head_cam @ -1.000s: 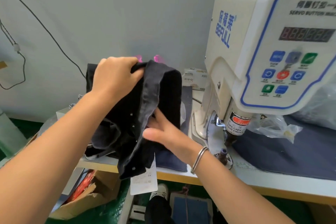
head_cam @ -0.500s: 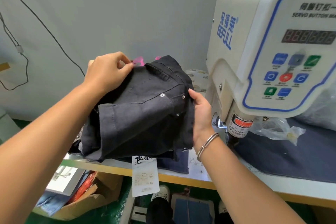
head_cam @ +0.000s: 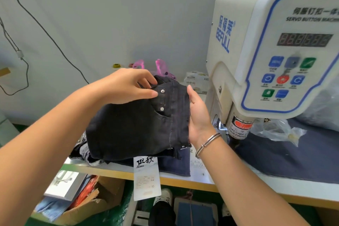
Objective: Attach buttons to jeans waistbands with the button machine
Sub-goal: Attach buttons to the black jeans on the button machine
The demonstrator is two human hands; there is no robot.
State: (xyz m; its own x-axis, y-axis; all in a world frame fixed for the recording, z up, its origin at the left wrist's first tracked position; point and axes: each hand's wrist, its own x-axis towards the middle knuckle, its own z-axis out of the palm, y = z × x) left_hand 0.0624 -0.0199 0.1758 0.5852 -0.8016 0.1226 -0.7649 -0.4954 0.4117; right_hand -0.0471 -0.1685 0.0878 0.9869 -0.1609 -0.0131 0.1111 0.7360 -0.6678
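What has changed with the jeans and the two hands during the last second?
The black jeans were turned over and flattened, so two metal buttons now face up. The right hand moved from underneath to the right edge. The left hand kept its grip at the top. The button machine stayed put.

right hand (head_cam: 197, 115) fingers hidden behind the jeans (head_cam: 139, 124).
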